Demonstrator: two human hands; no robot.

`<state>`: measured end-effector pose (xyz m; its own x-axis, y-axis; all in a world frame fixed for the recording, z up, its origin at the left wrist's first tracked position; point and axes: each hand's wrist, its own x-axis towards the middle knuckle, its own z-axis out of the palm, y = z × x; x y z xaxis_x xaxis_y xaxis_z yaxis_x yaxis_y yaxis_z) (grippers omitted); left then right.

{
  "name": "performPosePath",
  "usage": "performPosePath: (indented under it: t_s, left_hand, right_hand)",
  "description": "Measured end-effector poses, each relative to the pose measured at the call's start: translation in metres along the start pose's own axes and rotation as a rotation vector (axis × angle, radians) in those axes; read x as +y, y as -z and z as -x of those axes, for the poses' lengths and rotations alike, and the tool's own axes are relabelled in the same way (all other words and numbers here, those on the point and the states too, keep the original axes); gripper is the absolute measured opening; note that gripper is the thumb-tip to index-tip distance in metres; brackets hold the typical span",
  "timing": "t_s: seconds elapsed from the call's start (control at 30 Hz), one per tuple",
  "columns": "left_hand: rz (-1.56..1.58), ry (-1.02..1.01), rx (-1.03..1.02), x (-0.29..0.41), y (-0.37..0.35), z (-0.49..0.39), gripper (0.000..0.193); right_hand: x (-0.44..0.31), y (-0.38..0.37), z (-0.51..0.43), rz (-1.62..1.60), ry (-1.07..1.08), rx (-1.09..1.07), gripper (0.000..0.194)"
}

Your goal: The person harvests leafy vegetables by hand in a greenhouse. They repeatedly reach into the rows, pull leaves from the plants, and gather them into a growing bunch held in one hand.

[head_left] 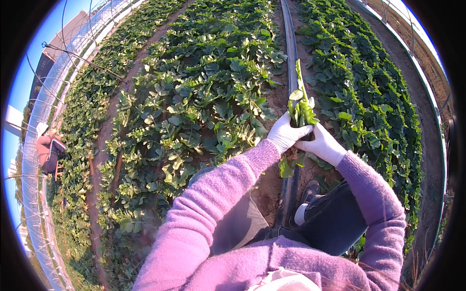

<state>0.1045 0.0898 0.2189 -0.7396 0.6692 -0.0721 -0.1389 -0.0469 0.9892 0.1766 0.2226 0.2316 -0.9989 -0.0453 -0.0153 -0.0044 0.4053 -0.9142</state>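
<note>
In white gloves, my left hand (284,133) and my right hand (324,144) meet in front of my knees. Both are closed around a small bunch of leafy green stems (302,111), whose stalks point up and away from me. One long stalk sticks out well above the others. Some leaf (286,168) hangs below the hands. The part of the bunch inside the grip is hidden by fingers and thumbs. Under the bunch runs a dark flat irrigation hose (289,43) along the soil path between two planted beds.
Dense low leafy crops (218,83) grow left of the path, with another bed (364,94) to the right. At far left a person (49,149) in a white hat sits among plants. A bent metal rod (87,60) leans over the left rows. Hoops and plastic sheeting (32,145) line the edge.
</note>
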Motion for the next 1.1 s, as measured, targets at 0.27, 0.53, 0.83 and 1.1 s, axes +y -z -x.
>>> performPosePath:
  t_s: [0.27, 0.53, 0.83, 1.1]
  left_hand:
    - [-0.334, -0.053, 0.124, 0.017, 0.010, 0.007, 0.043]
    - [-0.287, -0.024, 0.225, 0.011, 0.017, 0.004, 0.030]
    - [0.168, 0.012, -0.163, 0.013, 0.006, 0.023, 0.052]
    - [0.019, -0.043, -0.402, 0.001, 0.021, 0.020, 0.084]
  right_hand:
    - [-0.007, -0.004, -0.003, 0.005, -0.124, -0.041, 0.052]
    - [-0.029, 0.021, 0.003, 0.553, 0.148, 0.319, 0.070]
    - [-0.017, -0.005, 0.005, 0.475, 0.031, 0.362, 0.061]
    - [-0.015, 0.038, 0.049, -0.116, -0.140, 0.459, 0.038]
